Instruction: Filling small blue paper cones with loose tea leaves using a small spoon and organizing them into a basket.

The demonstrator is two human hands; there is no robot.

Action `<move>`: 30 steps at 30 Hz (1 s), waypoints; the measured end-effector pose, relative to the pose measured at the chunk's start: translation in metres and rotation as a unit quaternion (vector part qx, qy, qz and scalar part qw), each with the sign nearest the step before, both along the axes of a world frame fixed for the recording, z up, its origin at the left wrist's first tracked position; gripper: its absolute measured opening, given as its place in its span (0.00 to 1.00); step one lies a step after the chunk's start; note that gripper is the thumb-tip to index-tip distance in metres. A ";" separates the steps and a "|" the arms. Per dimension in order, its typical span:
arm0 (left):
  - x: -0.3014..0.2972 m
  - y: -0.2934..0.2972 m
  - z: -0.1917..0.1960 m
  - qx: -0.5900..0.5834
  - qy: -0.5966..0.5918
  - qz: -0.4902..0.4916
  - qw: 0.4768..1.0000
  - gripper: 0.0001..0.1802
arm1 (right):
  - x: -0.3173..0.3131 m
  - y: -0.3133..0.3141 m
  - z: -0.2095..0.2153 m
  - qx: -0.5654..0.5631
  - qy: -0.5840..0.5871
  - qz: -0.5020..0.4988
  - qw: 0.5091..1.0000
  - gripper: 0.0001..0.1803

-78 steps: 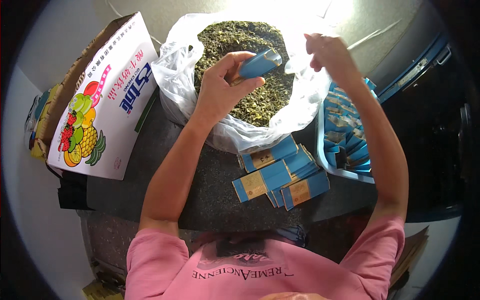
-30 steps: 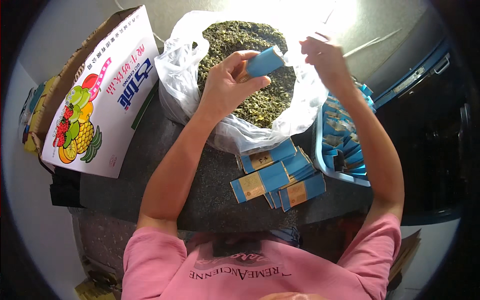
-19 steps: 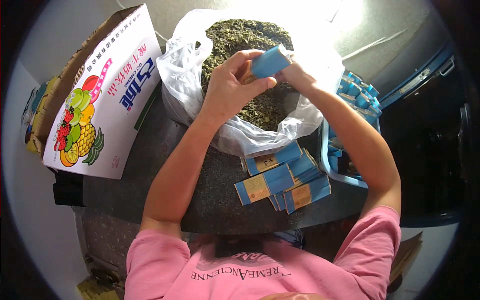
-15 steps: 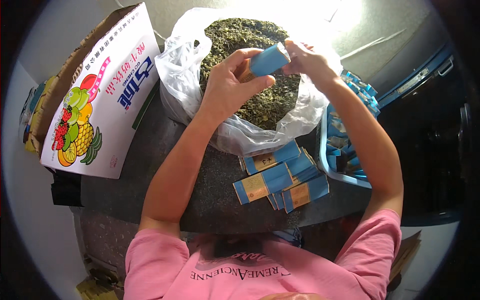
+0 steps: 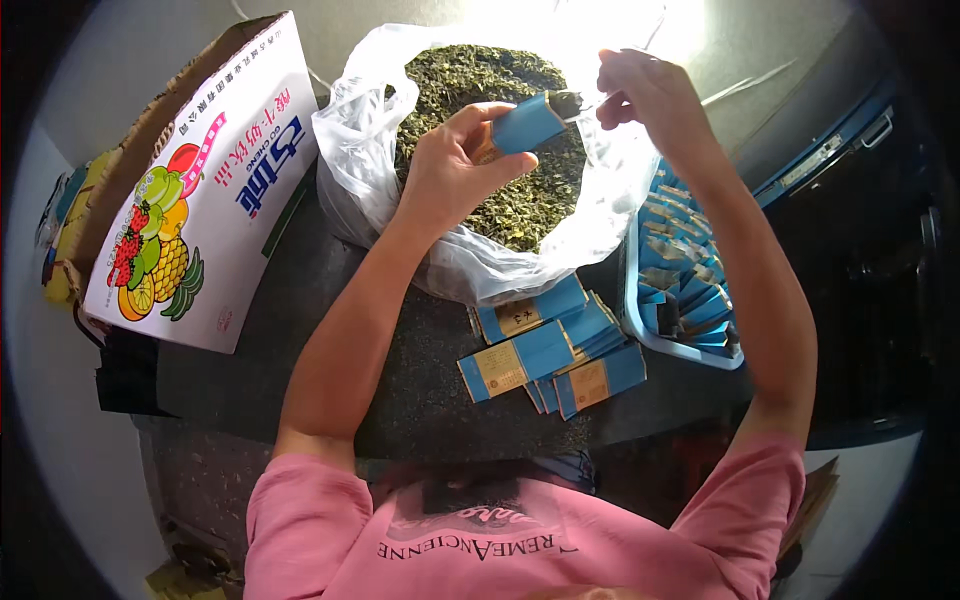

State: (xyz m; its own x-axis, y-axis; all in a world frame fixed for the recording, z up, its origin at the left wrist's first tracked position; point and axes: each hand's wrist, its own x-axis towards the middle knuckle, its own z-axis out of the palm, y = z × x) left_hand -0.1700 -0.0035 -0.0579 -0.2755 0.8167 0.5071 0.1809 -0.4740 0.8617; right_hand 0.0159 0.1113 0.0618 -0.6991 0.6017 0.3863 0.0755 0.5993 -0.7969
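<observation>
My left hand [image 5: 455, 165] is wrapped round a small blue and tan paper packet [image 5: 528, 125], tilted above the dried leaves. The packet's mouth gapes on the right, and something dark shows in it. My right hand [image 5: 645, 95] is a short way right of that mouth, fingers curled and pinched; glare hides what they may hold. Below both hands, a white plastic bag [image 5: 345, 180] stands wide open, full of dried greenish-brown leaves [image 5: 520, 205]. In front of the bag, several flat blue and tan packets [image 5: 545, 350] lie in an overlapping pile.
A light-blue plastic basket [image 5: 685, 352] at the right holds rows of blue packets [image 5: 680, 245]. On the left stands an open white cardboard box [image 5: 225, 200] with printed fruit. The dark tabletop [image 5: 400, 400] has a curved front edge near my body.
My right hand has pulled back from the packet's mouth, up and to the right. The mouth now shows wider, and the packet in my left hand has shifted slightly left.
</observation>
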 end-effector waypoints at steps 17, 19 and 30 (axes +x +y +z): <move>-0.003 -0.003 -0.001 -0.012 0.027 0.018 0.999 0.26 | 0.004 0.025 -0.036 0.278 -0.140 -0.053 0.949 0.10; -0.003 -0.003 -0.002 -0.005 0.020 0.018 1.000 0.26 | -0.021 0.049 -0.080 0.388 -0.200 0.005 0.900 0.10; -0.004 -0.006 -0.002 -0.003 0.020 0.037 0.999 0.27 | -0.047 0.046 -0.102 -0.254 -0.090 -0.017 0.963 0.15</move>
State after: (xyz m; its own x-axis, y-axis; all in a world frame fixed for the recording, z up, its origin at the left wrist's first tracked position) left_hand -0.1738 -0.0091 -0.0596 -0.3154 0.7983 0.5130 0.2490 -0.4520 0.8565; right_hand -0.0314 0.1570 -0.0406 -0.7032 0.7052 -0.0901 0.2529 0.1297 -0.9588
